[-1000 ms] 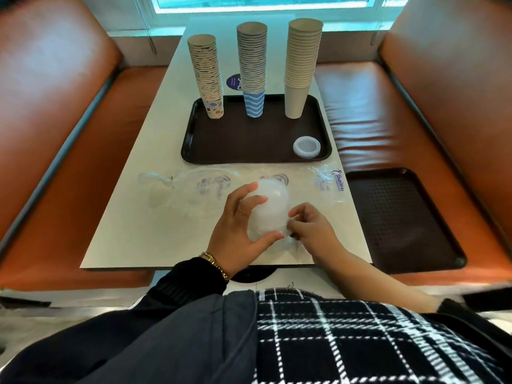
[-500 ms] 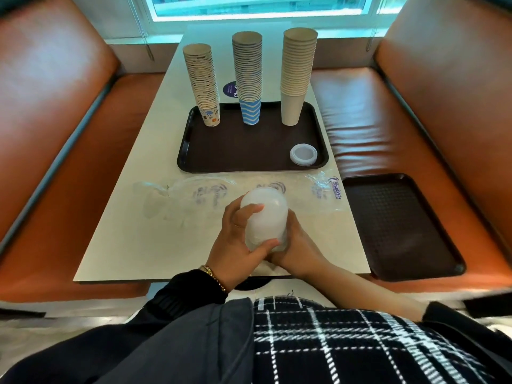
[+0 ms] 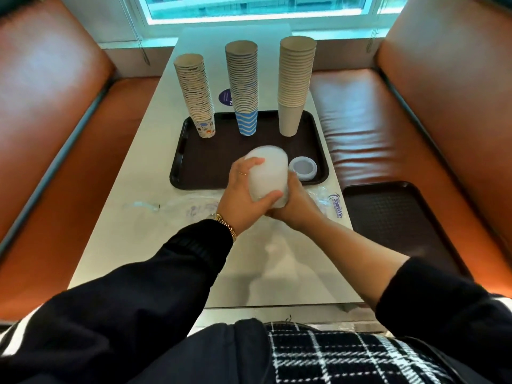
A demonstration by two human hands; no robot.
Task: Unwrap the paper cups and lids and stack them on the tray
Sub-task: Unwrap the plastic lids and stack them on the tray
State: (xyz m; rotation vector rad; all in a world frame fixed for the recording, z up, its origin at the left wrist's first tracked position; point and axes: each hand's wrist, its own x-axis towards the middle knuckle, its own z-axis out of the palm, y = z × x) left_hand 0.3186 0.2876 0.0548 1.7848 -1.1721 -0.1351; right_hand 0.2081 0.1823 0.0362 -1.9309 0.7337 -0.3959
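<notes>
Both arms reach fwd, L hand (image 3: 241,194) w/ fingers and thumb curled round the side of the white lid stack (image 3: 267,177), R hand (image 3: 297,205) cupping it from below/right, wrists close together, R sleeve pushed up.

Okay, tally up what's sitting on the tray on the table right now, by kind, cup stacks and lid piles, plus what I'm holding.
Cup stacks on the tray: 3 (patterned, blue-striped, plain)
Lid piles on the tray: 1
Lid stacks held in both hands: 1
Total: 5
</notes>
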